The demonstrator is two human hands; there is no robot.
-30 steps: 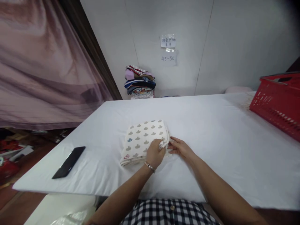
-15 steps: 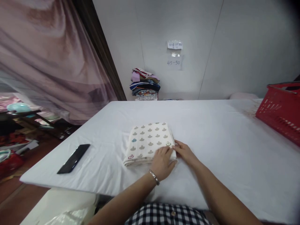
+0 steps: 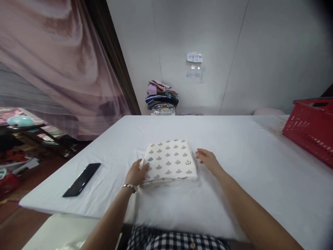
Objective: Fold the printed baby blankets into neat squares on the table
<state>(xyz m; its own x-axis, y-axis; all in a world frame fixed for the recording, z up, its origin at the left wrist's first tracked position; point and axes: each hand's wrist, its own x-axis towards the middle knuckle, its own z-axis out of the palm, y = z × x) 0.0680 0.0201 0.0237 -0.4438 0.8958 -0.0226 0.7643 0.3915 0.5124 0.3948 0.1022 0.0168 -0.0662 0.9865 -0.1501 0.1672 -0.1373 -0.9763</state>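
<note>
A folded white cloth (image 3: 169, 161) with grey mushroom-like prints and a few coloured ones lies flat in the middle of the table. My left hand (image 3: 135, 173), with a silver bracelet at the wrist, is at the cloth's left front edge. Its thumb rests on the top layer, apart from the fingers, which lie along the side. Just off the right edge, my right hand (image 3: 209, 160) hovers with fingers loosely bent and nothing in them. A small gap separates it from the cloth.
A flat black object like a phone (image 3: 82, 180) lies on the white-covered table (image 3: 234, 139) at left. The red plastic basket (image 3: 309, 128) stands at far right. Several folded fabrics (image 3: 161, 99) are stacked by the back wall, and a pink curtain (image 3: 85, 76) hangs left.
My left hand has gone from the cloth's right front corner to its left edge. My right hand has let go of the right edge and moved slightly outward.
</note>
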